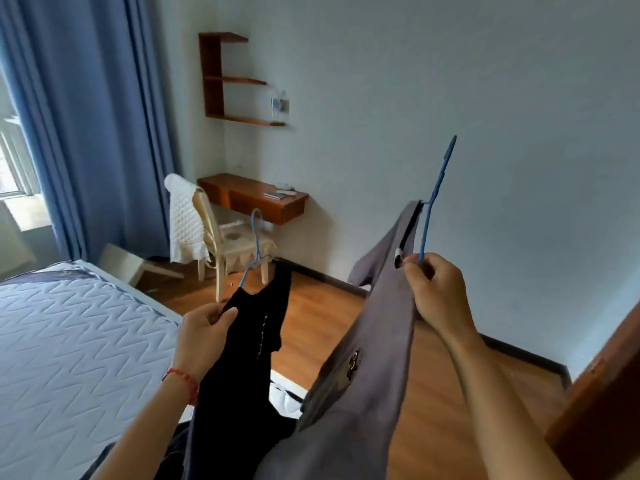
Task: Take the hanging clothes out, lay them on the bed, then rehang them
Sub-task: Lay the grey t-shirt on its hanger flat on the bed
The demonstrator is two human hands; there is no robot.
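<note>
My left hand [204, 332] pinches the shoulder of a black top [239, 358] that hangs on a blue hanger [255, 244], hook pointing up. My right hand [438, 292] grips a second blue hanger [437, 188] together with the collar of a grey garment [367, 368] draped down from it. Both garments are held in the air in front of me, above the floor. The bed [69, 341] with its bare quilted mattress lies to the left, below my left hand.
A chair [225, 244] with a white quilted cloth stands by a wall-mounted wooden desk [252, 197] in the far corner. Wooden shelves [221, 77] hang above. Blue curtains [86, 126] cover the left side. A wooden door edge [602, 403] is at the right.
</note>
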